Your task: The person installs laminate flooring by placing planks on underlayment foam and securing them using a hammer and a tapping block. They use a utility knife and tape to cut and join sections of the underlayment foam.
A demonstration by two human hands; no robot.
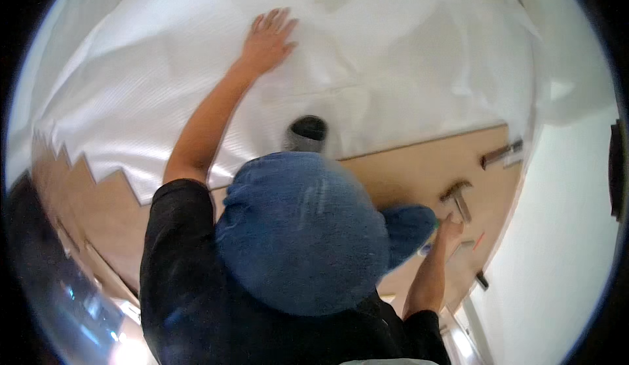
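My left hand (267, 41) is stretched far forward with its fingers spread, palm down on a white, ribbed sheet of underlay (367, 57). My right hand (449, 227) is low at the right, over tan floor planks (419, 162). Just beyond it lies a hammer (458, 199), its handle end close to my fingers. Those fingers are blurred, and I cannot make out whether they touch the handle or hold something. A small round thing (426, 250) shows beside my right wrist, partly hidden by my knee.
My denim-clad knee (301, 234) and dark shoe (308, 130) take up the middle. At left the planks end in a stepped edge (121, 178) against the underlay. A dark tool (501, 154) lies near the right wall (544, 234). A small black block (482, 280) sits along that wall.
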